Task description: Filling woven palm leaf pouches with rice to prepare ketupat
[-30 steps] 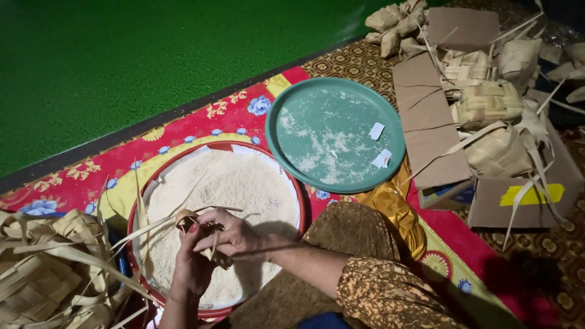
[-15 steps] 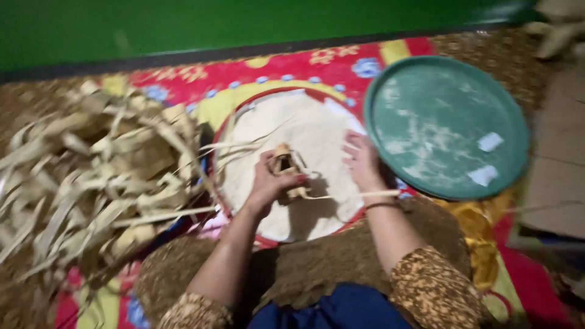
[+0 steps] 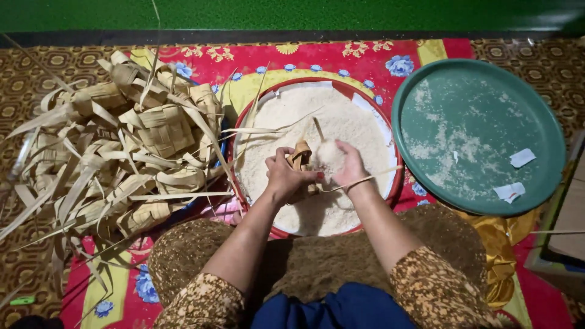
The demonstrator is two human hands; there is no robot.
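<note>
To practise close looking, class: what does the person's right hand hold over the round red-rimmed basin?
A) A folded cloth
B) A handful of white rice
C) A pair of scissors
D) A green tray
B: the right hand cups white rice beside the small woven palm-leaf pouch in the left hand, above the round red-rimmed basin.

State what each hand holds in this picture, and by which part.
The left hand grips a small woven leaf pouch around its lower body, open end up. The right hand cups a handful of white rice in its palm, beside the pouch.
</note>
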